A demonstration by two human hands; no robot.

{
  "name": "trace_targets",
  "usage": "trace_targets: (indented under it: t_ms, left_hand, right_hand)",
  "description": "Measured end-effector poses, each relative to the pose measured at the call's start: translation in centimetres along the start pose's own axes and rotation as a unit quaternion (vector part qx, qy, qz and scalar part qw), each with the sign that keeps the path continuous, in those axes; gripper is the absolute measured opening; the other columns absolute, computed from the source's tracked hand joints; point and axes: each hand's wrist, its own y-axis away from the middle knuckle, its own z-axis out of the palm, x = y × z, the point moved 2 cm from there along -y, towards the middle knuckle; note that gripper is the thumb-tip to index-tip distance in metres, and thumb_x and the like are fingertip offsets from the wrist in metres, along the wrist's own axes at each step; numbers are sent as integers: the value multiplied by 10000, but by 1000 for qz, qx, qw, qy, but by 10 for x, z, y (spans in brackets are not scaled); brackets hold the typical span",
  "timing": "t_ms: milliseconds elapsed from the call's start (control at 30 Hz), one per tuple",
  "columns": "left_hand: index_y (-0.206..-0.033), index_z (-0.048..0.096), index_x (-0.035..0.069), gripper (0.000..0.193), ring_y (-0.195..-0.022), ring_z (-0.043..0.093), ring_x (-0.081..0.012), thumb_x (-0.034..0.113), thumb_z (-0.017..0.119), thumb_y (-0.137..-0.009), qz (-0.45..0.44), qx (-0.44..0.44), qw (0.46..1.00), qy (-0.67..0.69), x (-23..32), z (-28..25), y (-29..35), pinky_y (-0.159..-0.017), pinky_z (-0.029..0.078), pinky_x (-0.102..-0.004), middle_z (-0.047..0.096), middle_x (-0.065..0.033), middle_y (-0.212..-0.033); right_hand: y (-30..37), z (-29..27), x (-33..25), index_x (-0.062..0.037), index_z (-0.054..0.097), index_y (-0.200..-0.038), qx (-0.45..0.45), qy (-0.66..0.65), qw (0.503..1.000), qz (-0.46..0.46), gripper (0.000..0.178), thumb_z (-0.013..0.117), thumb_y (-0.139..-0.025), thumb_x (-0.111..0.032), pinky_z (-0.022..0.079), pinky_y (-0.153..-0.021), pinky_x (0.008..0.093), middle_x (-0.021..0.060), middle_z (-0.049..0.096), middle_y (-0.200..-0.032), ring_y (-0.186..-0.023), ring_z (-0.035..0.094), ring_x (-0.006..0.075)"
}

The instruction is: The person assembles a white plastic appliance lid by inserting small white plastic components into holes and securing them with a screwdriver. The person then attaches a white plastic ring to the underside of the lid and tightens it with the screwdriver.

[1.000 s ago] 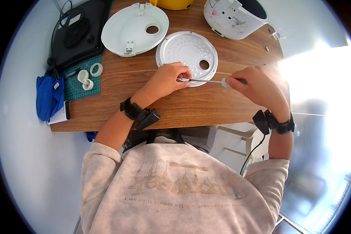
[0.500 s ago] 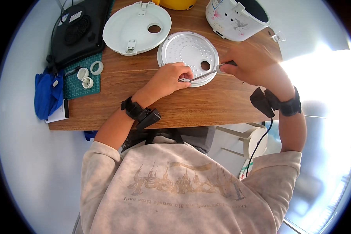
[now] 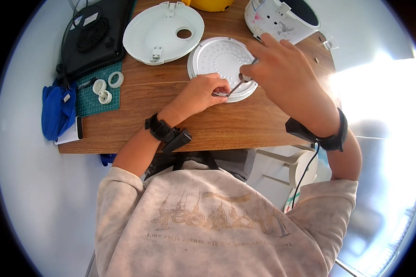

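Observation:
A round silvery-white dimpled inner lid (image 3: 212, 57) with a hole at its right side lies on the wooden table. My left hand (image 3: 203, 94) is closed at its near rim, thumb and fingers pinching the edge and a small piece there that I cannot make out. In my right hand (image 3: 286, 76) is a screwdriver (image 3: 236, 87), slanting down to the left. Its tip meets the rim right beside my left fingertips. Most of the screwdriver's handle is hidden by my right fingers.
Behind lie a white outer lid (image 3: 148, 34) and a flower-printed rice cooker body (image 3: 275, 25). At left are a black appliance (image 3: 111, 41), a green cutting mat (image 3: 90, 106), white tape rolls (image 3: 116, 79) and a blue cloth bag (image 3: 58, 111). A clear plastic piece (image 3: 330, 43) sits near the right edge.
My right hand has moved left and turned, bringing the screwdriver from a low slant to a steeper one. My left hand stays at the inner lid's rim.

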Motion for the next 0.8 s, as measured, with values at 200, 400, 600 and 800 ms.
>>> trace_targets:
  t_ms: [200, 400, 600, 800]
  left_hand:
    - [-988, 736, 56, 195, -866, 705, -257, 100, 804, -810, -4, 4, 1000, 20, 2, -2, 0, -796, 560, -346, 685, -105, -937]
    - [-997, 737, 55, 195, -870, 707, -249, 82, 795, -813, -10, -4, 1000, 26, 4, -3, 0, -803, 562, -341, 693, -106, -947]
    - [-957, 722, 38, 162, -858, 698, -268, 63, 782, -809, -13, 1, 999, 33, 3, 0, -1, -779, 555, -354, 687, -113, -936]
    - [-932, 728, 46, 139, -894, 672, -283, 74, 779, -807, -18, 19, 1000, -3, 7, 3, 2, -767, 546, -391, 672, -110, -924]
  right_hand:
    - [-4, -1, -9, -81, 790, -892, 57, -53, 996, -53, 245, 720, -659, -53, 550, -759, 271, 35, 566, -1031, -1050, 528, 214]
    - [0, -1, -10, -58, 752, -828, 42, -41, 997, -50, 173, 708, -665, -20, 553, -787, 281, 41, 539, -1054, -1050, 503, 220]
    - [5, -1, -9, -42, 635, -986, 43, -52, 997, -35, 320, 667, -693, 84, 522, -848, 314, 72, 522, -1084, -1037, 503, 257]
    - [10, -13, 2, -49, 612, -1010, 31, -30, 994, -104, 255, 707, -774, -29, 495, -841, 300, 48, 568, -1001, -1014, 518, 210]
